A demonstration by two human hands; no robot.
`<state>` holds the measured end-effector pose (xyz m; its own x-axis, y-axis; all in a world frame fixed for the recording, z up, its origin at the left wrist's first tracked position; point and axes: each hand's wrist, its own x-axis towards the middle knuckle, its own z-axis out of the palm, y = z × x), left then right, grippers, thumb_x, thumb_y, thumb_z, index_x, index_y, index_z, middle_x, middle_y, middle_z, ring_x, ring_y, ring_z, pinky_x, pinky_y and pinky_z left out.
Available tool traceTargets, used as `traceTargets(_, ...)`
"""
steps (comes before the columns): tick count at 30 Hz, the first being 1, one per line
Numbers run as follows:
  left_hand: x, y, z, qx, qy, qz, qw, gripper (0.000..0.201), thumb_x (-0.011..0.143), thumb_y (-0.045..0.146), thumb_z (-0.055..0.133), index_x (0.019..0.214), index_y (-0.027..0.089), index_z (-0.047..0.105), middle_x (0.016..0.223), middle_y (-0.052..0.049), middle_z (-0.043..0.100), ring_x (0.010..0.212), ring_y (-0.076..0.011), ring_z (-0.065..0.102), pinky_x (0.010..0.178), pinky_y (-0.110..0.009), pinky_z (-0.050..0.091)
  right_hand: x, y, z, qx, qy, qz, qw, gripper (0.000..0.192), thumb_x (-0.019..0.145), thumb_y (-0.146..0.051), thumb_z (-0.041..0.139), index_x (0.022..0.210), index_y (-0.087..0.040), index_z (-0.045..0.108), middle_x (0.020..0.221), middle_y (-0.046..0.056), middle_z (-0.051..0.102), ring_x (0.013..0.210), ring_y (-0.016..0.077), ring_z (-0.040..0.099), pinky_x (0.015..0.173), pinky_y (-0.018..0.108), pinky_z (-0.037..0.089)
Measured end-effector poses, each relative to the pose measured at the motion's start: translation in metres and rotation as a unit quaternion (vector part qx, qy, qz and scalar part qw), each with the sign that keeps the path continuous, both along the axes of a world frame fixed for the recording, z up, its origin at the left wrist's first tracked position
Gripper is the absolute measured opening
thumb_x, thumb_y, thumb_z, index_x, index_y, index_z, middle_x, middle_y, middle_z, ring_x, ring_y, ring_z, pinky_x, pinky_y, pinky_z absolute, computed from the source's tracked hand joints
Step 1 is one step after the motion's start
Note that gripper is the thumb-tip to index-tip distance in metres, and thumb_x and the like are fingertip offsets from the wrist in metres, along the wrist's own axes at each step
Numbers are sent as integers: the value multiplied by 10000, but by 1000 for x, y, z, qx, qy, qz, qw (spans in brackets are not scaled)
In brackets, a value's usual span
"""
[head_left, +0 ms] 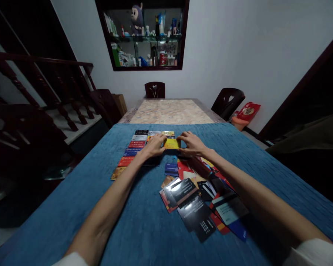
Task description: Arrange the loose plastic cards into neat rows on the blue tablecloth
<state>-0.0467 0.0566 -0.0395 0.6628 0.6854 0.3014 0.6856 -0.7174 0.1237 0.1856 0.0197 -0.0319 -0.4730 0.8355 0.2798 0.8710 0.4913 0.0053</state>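
Observation:
A yellow card lies on the blue tablecloth, and both my hands pinch it. My left hand grips its left edge and my right hand grips its right edge. Left of the hands runs a neat column of cards, laid edge to edge, with a second short row behind the yellow card. Nearer to me a loose heap of cards sprawls under my right forearm, many of them face down and dark.
Beyond the cloth the patterned table top shows. Dark wooden chairs stand at the far end and at both sides. A wall cabinet holds bottles and a plush toy. A stair railing runs at the left. A red bag sits on the floor at the right.

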Motion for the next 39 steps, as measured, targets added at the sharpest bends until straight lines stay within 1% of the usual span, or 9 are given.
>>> traceTargets(4,1,3,-5,-14,30,41,999,289,799,226,634,1081,161,627,1170,-119,632,1127,-304,536,969,-438,465,-5,16,-11,-26,2,0,1000,459,802,-358,705,1224,-190,641,1184,127,582,1066,282,484,830,347,427)
traceTargets(10,6,1,-5,-30,82,86,992,234,834,191,554,1049,163,644,1196,-124,636,1164,-317,528,961,-447,458,-6,34,-24,-64,16,2,998,486,792,-368,728,1242,-204,649,1176,115,598,1056,279,508,864,356,437)
traceTargets(13,8,2,-6,-31,95,88,991,237,857,251,552,1058,161,639,1209,-130,627,1170,-318,522,965,-452,454,-5,39,-28,-77,37,2,996,516,784,-387,733,1258,-203,646,1192,117,603,1051,277,523,874,358,438)
traceTargets(15,9,3,-6,-28,94,86,991,248,859,286,562,1058,160,639,1211,-133,623,1180,-317,516,976,-451,449,-4,42,-31,-86,56,2,995,484,777,-390,732,1219,-203,669,1176,114,614,1043,276,537,874,352,438)
traceTargets(19,11,3,-6,-31,104,91,990,267,849,288,572,1067,150,642,1215,-144,621,1203,-325,501,983,-465,448,-3,47,-34,-100,73,3,992,429,764,-396,724,1137,-186,707,1119,106,642,1017,262,574,859,321,438)
traceTargets(25,12,1,-5,-40,110,87,989,217,854,319,580,975,161,664,1179,-139,635,1200,-334,489,1000,-495,429,-3,54,-34,-112,82,5,990,396,738,-371,718,1076,-166,732,1036,73,681,926,221,610,814,275,437)
traceTargets(33,12,3,-10,-46,105,88,990,178,866,311,588,931,166,667,1179,-140,632,1211,-336,470,1027,-530,400,-5,55,-35,-123,88,-14,988,384,720,-342,711,1063,-172,735,1041,74,702,932,223,630,798,264,447)
traceTargets(39,13,5,-14,-28,91,85,992,188,879,291,558,946,159,673,1150,-156,633,1192,-343,473,1010,-551,401,-6,52,-35,-122,90,-31,988,394,733,-333,695,1098,-186,723,1064,73,697,941,218,630,809,267,458)
